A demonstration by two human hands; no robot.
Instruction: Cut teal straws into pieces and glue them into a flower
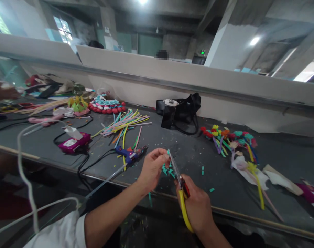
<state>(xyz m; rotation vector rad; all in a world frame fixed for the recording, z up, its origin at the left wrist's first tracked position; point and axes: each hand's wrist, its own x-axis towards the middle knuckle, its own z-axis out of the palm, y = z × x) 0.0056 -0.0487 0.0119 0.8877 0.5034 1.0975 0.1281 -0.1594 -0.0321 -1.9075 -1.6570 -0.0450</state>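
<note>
My right hand [196, 203] grips yellow-handled scissors [182, 193], blades pointing up and left. My left hand [153, 167] pinches a small teal piece [168, 152] right at the blade tips. Small teal offcuts [167, 170] lie on the grey table [198, 158] just under both hands. A blue glue gun [129, 154] lies to the left of my left hand, with a clear glue stick behind it.
Coloured pipe cleaners [126, 124] fan out at centre left. A heap of small pipe-cleaner flowers [229, 139] lies to the right, a black bag [184, 110] at the back, and a pink power strip [74, 142] with cables at left. Another person's hand [3, 92] shows far left.
</note>
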